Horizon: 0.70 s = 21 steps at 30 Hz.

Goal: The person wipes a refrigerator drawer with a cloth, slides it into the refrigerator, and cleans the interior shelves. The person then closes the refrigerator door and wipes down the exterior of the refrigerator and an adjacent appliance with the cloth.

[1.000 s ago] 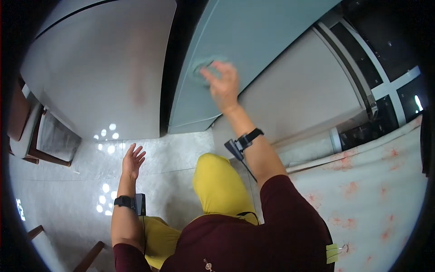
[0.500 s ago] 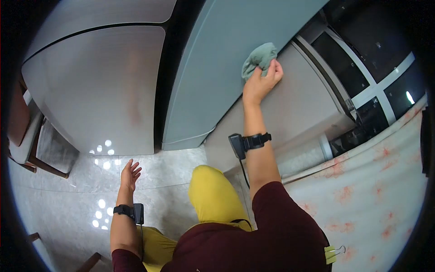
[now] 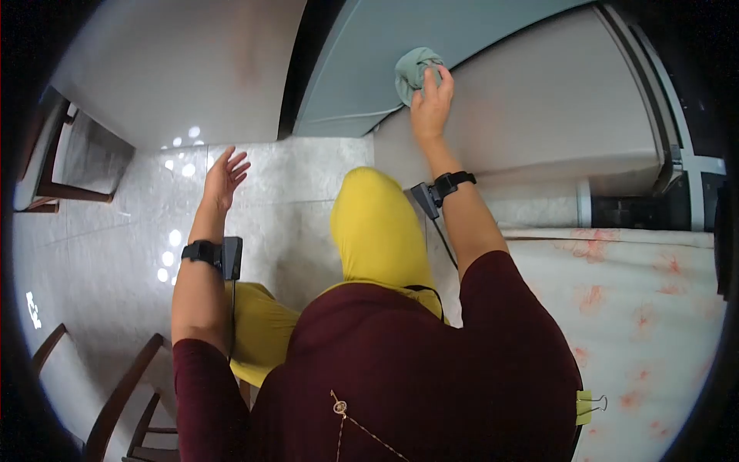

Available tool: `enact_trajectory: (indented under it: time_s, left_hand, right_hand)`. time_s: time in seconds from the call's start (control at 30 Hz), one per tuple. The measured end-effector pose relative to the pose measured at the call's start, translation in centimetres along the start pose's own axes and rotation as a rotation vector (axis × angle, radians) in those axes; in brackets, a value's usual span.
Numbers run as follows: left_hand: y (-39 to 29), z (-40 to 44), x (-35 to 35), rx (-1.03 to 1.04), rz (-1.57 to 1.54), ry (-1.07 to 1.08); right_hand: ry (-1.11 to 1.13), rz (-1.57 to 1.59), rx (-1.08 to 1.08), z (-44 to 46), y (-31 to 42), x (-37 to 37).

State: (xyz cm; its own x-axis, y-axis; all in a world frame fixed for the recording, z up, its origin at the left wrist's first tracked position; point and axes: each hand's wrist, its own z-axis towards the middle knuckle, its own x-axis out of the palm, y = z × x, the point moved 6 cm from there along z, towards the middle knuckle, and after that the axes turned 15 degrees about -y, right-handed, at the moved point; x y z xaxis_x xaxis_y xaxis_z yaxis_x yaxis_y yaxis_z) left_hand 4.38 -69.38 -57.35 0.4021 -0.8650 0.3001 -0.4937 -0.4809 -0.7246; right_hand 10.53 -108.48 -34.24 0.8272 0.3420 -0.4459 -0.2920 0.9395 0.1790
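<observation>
A crumpled pale green cloth (image 3: 411,75) lies against the blue-green side panel (image 3: 362,65) of a tall cabinet or appliance, near the panel's right edge. My right hand (image 3: 433,106) presses on the cloth, its fingers bent over it. My left hand (image 3: 225,177) hangs in the air over the grey tiled floor, fingers apart and holding nothing. Both wrists wear black straps with small devices.
A grey metallic door (image 3: 181,73) stands at the upper left, another grey panel (image 3: 546,100) on the right. Wooden chairs (image 3: 127,385) are at the left. A flowered curtain (image 3: 616,323) hangs at the right, below a dark window.
With the cloth, my right hand has gone from the panel's left part to its right edge, then lower along it. The view has tilted down. My left hand stays open.
</observation>
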Motion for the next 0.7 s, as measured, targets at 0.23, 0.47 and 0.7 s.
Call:
enact_trajectory:
  time_s: [0.23,0.47,0.7]
  left_hand:
    - [0.3,0.1,0.0,-0.022,0.005,-0.028]
    - [-1.0,-2.0,2.0,-0.015,0.024,0.016]
    - [-1.0,-2.0,0.8,-0.032,0.033,-0.026]
  right_hand:
    - [0.474,0.142,0.111,-4.5,-2.2,4.0]
    - [0.713,-0.021,0.622,-10.9,-4.7,7.7]
    - [0.411,0.358,1.899,-21.6,-10.3,11.4]
